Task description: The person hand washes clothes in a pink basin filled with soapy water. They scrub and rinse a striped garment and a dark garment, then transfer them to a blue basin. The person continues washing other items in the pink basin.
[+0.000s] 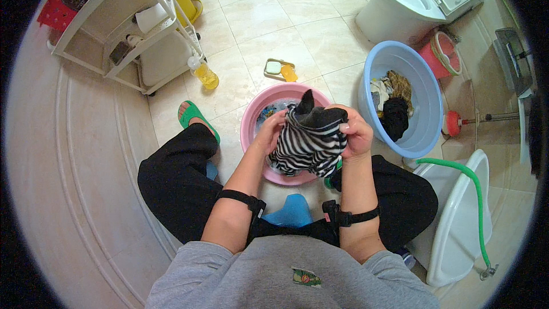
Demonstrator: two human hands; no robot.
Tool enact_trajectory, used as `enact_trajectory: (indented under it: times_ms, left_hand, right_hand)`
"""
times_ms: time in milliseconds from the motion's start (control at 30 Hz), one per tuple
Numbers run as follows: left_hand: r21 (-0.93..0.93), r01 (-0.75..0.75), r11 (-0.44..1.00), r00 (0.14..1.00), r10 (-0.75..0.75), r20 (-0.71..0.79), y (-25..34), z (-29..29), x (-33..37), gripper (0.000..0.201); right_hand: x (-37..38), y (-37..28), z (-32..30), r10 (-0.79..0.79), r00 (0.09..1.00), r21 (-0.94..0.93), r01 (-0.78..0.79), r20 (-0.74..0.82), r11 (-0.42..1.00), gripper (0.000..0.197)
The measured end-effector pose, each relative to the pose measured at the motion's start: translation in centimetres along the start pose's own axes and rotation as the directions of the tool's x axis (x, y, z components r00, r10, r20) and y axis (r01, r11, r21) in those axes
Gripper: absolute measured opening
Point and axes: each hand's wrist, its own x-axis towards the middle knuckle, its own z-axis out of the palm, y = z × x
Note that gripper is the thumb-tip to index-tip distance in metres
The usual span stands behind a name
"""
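Between my two hands hangs a black-and-white striped garment [309, 143] with a dark band along its upper edge. My left hand [272, 130] grips its left side, the fingers partly hidden by the cloth. On the other side my right hand [357, 131] pinches the dark edge, thumb on top. Right below is a pink basin [249, 123], which holds water and some bluish wet cloth [267, 113]. The garment covers much of the basin, and I cannot tell whether its lower end touches the water.
A blue tub [426, 131] with several clothes stands to the right. Beyond the basin lie a soap dish [269, 74] with soap and a bottle of yellow liquid [204, 73]. A white shelf rack [123, 71] is far left, a toilet [389, 17] far right. A green hose [477, 194] hangs over a white basin [452, 252].
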Motion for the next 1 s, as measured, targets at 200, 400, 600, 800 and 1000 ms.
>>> enact_trajectory:
  times_ms: [200,400,600,800,1000]
  left_hand:
    - [-0.302,-0.004,0.953,1.0,0.011,0.02,0.7,-0.3,-1.3,0.031]
    - [-0.15,-0.208,0.967,0.934,0.151,-0.323,0.5,-1.7,-1.0,0.038]
    - [0.046,-0.325,0.945,0.777,0.294,-0.557,-2.1,-5.5,1.9,0.032]
    - [0.432,0.001,0.902,0.65,0.327,-0.686,-4.4,-7.4,5.3,0.057]
    - [0.86,0.319,0.399,0.699,0.513,-0.498,-7.2,-8.1,7.4,0.06]
  right_hand:
    - [1.1,1.4,-5.5,0.017,0.919,-0.478,-0.221,-0.394,0.85,0.03]
    - [3.6,6.0,-10.6,-0.451,0.771,-0.88,-0.295,-0.449,0.372,0.031]
    - [8.6,10.1,-12.9,-0.404,0.811,-0.902,-0.332,-0.423,0.278,0.033]
    - [11.3,14.4,-16.7,-0.323,0.868,-0.926,-0.348,-0.378,0.148,0.032]
    - [13.0,17.1,-19.2,-0.117,0.846,-0.837,-0.532,-0.52,-0.131,0.039]
